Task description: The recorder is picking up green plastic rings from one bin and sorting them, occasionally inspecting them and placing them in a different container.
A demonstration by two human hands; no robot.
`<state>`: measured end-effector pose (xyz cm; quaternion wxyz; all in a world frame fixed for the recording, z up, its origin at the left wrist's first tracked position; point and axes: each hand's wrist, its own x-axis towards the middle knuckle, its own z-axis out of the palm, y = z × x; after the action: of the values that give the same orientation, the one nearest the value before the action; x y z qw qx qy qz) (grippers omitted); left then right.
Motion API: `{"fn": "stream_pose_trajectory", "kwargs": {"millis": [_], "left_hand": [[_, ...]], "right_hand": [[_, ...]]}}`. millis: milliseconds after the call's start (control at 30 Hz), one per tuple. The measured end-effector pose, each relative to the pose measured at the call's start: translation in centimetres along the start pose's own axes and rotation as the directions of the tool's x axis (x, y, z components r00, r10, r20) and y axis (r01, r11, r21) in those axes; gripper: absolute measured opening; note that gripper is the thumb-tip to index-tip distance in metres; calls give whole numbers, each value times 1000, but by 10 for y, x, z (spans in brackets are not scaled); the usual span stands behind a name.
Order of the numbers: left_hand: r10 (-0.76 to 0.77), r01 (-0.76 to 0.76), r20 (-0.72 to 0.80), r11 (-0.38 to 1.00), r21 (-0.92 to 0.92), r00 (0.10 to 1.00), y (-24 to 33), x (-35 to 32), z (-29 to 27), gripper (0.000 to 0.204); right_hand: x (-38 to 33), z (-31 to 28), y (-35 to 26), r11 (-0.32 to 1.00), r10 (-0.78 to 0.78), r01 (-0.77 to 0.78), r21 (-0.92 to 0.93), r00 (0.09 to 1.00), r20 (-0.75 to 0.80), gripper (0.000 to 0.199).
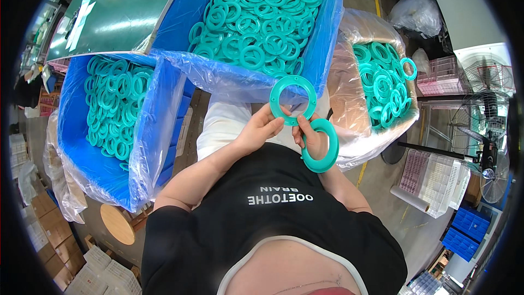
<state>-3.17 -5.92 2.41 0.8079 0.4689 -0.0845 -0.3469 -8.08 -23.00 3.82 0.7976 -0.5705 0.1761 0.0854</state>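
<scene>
In front of my lap, a flat teal plastic ring (274,97) stands up facing me. My left hand (263,130) pinches its lower left rim. At the same ring's bottom edge are the fingertips of my right hand (311,137). A second, thicker-looking teal ring (333,148) hangs around my right hand, resting against its fingers and palm. A small dark pointed thing (329,113) shows just beyond the right hand; what it belongs to is hidden. Straight ahead lies a heap of similar teal rings (256,22) in a large blue bin (331,16) lined with clear plastic.
A smaller blue lined bin (73,147) of rings stands at left, and a plastic-lined cardboard box (341,71) of rings at right. A green-topped table (125,5) is at far left. Right of me stand a fan (487,125) and plastic crates (436,180). A round wooden stool (117,224) sits behind left.
</scene>
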Motion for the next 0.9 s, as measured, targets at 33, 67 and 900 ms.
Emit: {"fn": "stream_pose_trajectory", "kwargs": {"millis": [33,67,900], "left_hand": [[-29,30,-86,999,10,996,-3,1,0,15],[-57,61,-169,998,18,984,-5,3,0,14],[-271,271,3,962,-20,963,-5,11,-12,21]], "right_hand": [[-2,3,1,1000,0,0,2,1000,-2,24],[-3,5,2,992,-67,64,-106,997,-30,22],[45,-123,-21,985,-170,157,-66,914,-367,21]]}}
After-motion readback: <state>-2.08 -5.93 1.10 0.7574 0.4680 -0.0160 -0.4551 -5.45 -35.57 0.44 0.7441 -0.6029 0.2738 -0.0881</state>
